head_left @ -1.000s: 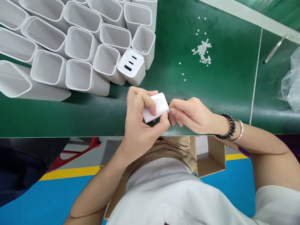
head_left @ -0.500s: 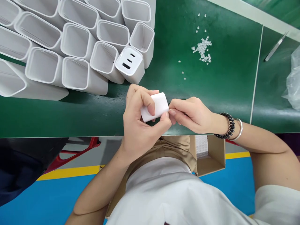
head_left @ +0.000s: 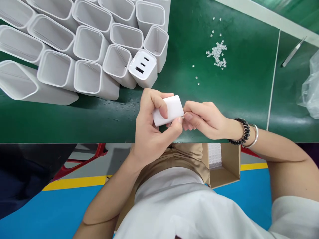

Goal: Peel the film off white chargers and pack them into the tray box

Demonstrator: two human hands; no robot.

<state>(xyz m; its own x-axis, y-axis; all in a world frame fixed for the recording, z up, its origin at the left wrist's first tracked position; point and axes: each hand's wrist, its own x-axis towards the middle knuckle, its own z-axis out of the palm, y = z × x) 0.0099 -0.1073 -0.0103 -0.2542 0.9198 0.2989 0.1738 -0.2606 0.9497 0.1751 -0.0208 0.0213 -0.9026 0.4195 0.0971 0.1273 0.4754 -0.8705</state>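
My left hand [head_left: 156, 124] is closed round a white charger housing [head_left: 175, 105], held tilted just above the front of the green table. At the housing's right end, the fingertips of my right hand [head_left: 203, 119] are pinched together. A tiny thing shows between those fingertips and my left thumb; its kind is too small to make out. Behind my left hand stands a white charger [head_left: 143, 68] with three port slots in its top face. Several open white housings [head_left: 88, 78] stand in rows beside it.
Small clear pellets [head_left: 218, 54] lie scattered on the green table [head_left: 239, 83]. Tweezers [head_left: 294, 52] and a clear plastic bag [head_left: 311, 88] are at the right. Below the table edge stand a cardboard box [head_left: 228, 166] and a red stool [head_left: 97, 151]. A dark sleeve or garment [head_left: 27, 179] shows at lower left.
The view has shifted slightly, so the housings appear further right. My hands keep the same hold, with the right fingertips a little further from the housing's end.
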